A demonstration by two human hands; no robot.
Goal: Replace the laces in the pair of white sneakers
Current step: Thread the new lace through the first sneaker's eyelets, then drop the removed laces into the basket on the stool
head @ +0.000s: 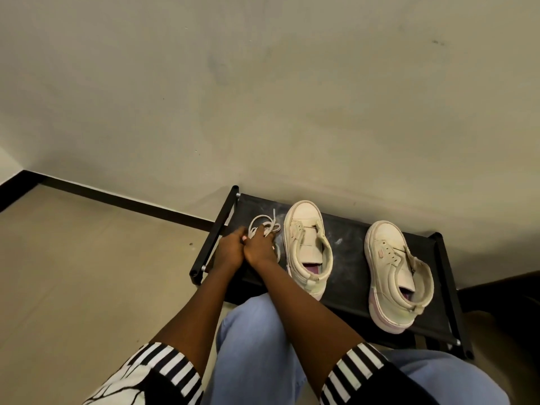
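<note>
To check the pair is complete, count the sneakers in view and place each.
2. One sneaker sits mid-rack beside the laces; the other sneaker sits near the rack's right end. None seems hidden.

No readable txt for you here: no brand, no nr, no sign came through. You had one small pink tag (380,250) on the side of the right-hand sneaker (393,276), but its print was too tiny to read.

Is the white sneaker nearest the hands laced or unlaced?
Unlaced: the white leather sneaker shows a bare tongue with no lace across it; a loose white lace lies beside it.
</note>
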